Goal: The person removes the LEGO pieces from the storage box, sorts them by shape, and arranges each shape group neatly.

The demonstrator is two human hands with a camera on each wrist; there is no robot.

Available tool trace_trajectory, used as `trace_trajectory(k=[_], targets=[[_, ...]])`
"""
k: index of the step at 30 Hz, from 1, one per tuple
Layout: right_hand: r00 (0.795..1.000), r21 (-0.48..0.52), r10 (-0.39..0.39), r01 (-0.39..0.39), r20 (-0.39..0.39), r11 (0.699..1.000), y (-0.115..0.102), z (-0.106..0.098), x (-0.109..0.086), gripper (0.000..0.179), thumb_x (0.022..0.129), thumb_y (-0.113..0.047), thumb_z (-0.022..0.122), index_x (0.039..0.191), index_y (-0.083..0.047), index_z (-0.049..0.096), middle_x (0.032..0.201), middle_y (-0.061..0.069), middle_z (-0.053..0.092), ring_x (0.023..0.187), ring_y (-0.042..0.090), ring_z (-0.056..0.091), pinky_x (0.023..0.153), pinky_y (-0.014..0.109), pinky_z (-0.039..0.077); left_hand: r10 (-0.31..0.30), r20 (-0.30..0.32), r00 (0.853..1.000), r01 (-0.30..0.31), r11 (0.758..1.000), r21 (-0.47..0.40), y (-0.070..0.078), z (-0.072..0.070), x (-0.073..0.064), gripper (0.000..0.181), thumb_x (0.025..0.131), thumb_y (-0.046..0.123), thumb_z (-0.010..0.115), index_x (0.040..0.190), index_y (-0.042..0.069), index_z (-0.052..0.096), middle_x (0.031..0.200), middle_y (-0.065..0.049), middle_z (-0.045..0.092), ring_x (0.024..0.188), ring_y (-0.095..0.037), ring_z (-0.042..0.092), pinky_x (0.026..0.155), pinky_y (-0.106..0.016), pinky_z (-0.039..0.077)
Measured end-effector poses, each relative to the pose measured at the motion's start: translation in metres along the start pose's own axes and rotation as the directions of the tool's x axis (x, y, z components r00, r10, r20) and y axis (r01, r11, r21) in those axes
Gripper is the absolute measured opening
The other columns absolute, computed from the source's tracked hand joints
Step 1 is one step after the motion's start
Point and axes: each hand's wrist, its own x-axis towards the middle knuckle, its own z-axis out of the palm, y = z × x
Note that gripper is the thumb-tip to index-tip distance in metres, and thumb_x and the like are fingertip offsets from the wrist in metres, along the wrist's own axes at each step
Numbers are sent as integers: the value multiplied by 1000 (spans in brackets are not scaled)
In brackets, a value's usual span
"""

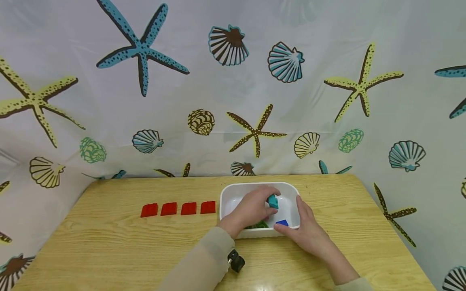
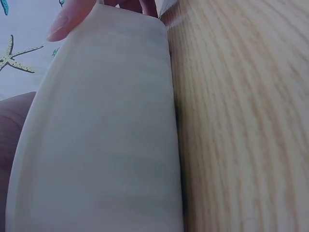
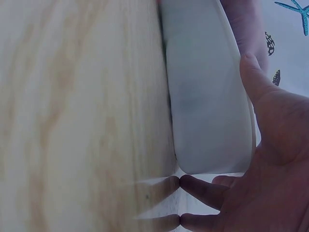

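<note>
Reaching into a white plastic tub [image 1: 255,233], my left hand [image 1: 249,208] pinches a teal toy brick [image 1: 273,202] between thumb and fingers. The brick is held over the tub's floor, toward its right half. My right hand [image 1: 309,232] holds the tub's front right corner, its thumb [image 3: 256,79] on the front rim and its other fingers at the right side. Inside the tub lie a blue brick [image 1: 282,222] near the front wall and green pieces [image 1: 259,225], partly hidden under my left hand. The left wrist view shows mostly the tub's outer wall [image 2: 106,121].
Several red bricks [image 1: 188,208] stand in a spaced row on the wooden table [image 1: 120,246], left of the tub. A cloth [image 1: 204,89] printed with starfish and shells hangs behind and beside the table. A small black device [image 1: 236,260] sits at my left wrist.
</note>
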Motion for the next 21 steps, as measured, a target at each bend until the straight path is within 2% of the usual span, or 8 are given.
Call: trace_trajectory(k=[5, 13, 21], targets=[[1000, -8, 5, -5, 1, 1000, 0, 0, 1, 126, 98, -68, 75, 176, -5, 0, 179, 29, 11, 144, 55, 51, 114, 73, 45, 3, -32, 999, -3, 1000, 10, 2, -4, -2, 42, 100, 21, 86, 139, 17, 71, 139, -2, 65, 119, -18, 63, 113, -39, 54], [1000, -8, 10, -10, 2, 1000, -1, 0, 0, 126, 97, -69, 75, 177, -5, 1, 179, 29, 12, 144, 55, 51, 113, 74, 45, 35, -82, 996, -34, 999, 14, 1, -14, -9, 40, 99, 26, 87, 135, 17, 73, 127, 0, 68, 114, -18, 64, 109, -40, 56], [1000, -6, 16, -16, 3, 1000, -3, 1, -1, 126, 97, -69, 75, 177, -5, 1, 179, 28, 12, 144, 57, 50, 113, 74, 45, 35, -161, 986, -33, 999, 17, -3, -26, -20, 43, 96, 31, 89, 137, 23, 76, 133, 0, 67, 127, -23, 61, 111, -42, 55]])
